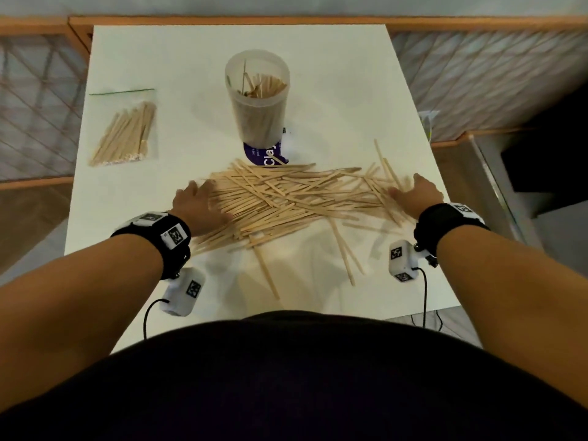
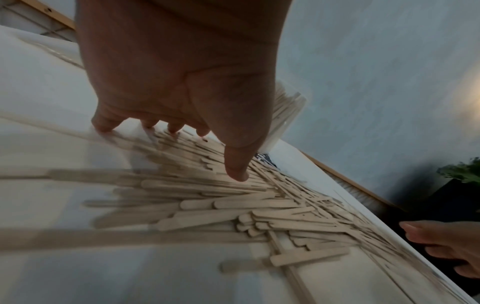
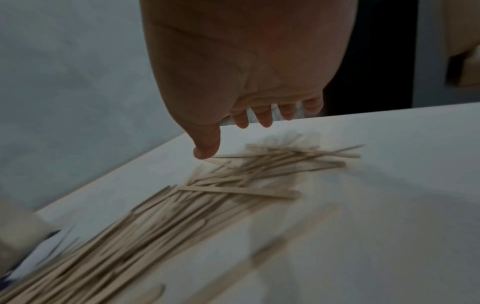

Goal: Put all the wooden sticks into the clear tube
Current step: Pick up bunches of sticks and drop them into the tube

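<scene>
surface (image 1: 334, 90): white, rectangular, seen from above in the head view; it carries everything below.
wooden sticks (image 1: 286, 202): a wide loose pile lies flat across the middle of the surface, mostly running side to side, with a few strays angled toward the near edge and one pair angled off at the far right.
clear tube (image 1: 259, 103): stands upright behind the pile, near the centre, open at the top, already partly filled with sticks; its base sits on a purple and white label (image 1: 265, 155) that the far edge of the pile overlaps.
plastic bag (image 1: 127, 132): lies flat at the far left, well apart from the pile, holding a bundle of more sticks.
left hands entry, left hand (image 1: 199, 206): palm down at the left end of the pile, fingers spread and fairly straight, fingertips (image 2: 103, 125) on the surface and sticks; it grips nothing.
right hand (image 1: 416, 194): at the right end of the pile, fingers extended and loosely spread, holding nothing; the right wrist view shows it just above the sticks.
wrists: each wears a black band with a white marked camera unit.
</scene>
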A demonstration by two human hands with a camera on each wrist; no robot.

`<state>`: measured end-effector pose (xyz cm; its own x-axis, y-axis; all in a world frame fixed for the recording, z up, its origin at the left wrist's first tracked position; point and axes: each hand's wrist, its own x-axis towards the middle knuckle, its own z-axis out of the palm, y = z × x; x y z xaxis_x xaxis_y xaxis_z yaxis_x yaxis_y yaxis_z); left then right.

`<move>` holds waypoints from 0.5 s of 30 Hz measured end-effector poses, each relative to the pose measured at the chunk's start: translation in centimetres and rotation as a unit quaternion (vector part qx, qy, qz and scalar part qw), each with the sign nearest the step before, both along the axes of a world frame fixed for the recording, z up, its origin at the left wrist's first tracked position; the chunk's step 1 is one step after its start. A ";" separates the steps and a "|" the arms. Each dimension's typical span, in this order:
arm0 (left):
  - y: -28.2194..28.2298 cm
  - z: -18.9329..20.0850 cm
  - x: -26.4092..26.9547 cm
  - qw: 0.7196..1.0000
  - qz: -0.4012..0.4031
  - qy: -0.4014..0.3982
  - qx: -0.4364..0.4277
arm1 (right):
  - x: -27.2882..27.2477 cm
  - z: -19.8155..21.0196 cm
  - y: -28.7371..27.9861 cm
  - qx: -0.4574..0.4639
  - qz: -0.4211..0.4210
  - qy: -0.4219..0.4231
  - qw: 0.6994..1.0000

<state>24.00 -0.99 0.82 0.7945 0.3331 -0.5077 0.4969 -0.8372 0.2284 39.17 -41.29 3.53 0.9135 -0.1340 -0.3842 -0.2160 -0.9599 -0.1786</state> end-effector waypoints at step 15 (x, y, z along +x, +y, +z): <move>-3.5 0.3 -1.5 0.990 -0.011 -0.099 0.097 | -2.5 -2.5 4.7 -0.002 0.173 -0.071 0.982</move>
